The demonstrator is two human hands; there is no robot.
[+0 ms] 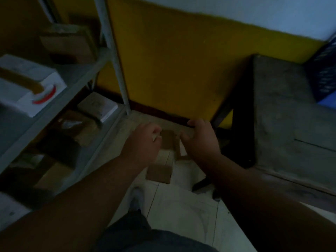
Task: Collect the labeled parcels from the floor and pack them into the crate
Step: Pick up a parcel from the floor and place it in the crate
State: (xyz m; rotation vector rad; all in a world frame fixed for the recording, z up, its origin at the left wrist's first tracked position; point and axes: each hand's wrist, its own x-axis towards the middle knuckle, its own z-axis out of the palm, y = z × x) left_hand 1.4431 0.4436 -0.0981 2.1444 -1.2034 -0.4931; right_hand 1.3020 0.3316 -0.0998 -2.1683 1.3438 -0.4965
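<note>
Several small brown cardboard parcels lie on the pale tiled floor by the yellow wall. One parcel (167,140) sits between my hands, and another (159,174) lies nearer to me. My left hand (143,142) reaches down at the left of the middle parcel with its fingers curled; blur hides whether it grips anything. On the right, my right hand (200,138) hovers over the parcels with its fingers spread and partly covers one of them (181,151). A dark blue crate (323,70) stands on the wooden table at the far right.
A grey metal shelf rack (101,57) at the left holds white and brown boxes. A worn wooden table (283,110) fills the right side, its dark legs next to the parcels. My shoe (136,199) stands on the tiles below.
</note>
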